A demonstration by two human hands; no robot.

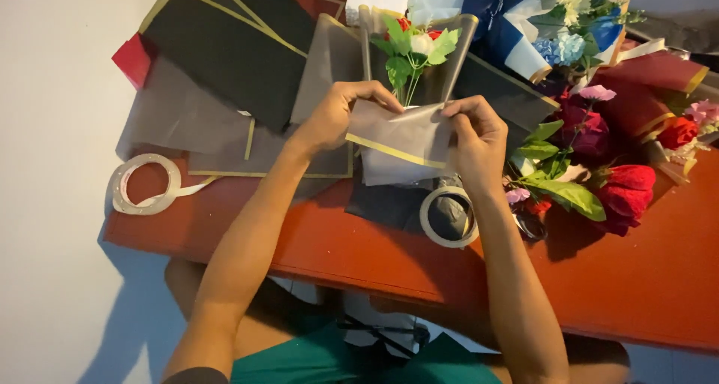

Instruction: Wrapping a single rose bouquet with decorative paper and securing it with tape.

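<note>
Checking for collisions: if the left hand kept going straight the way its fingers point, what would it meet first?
Probably the right hand, across the grey wrapping sheet both pinch; the left hand points rightward along it.

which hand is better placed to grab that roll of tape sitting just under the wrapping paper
Probably the right hand. It pinches the grey wrapping sheet almost directly above the tape roll; the left hand holds the sheet's far edge, farther away.

Translucent matt wrapping sheet (401,137); glossy red table (359,249); shiny tape roll (448,216).
</note>
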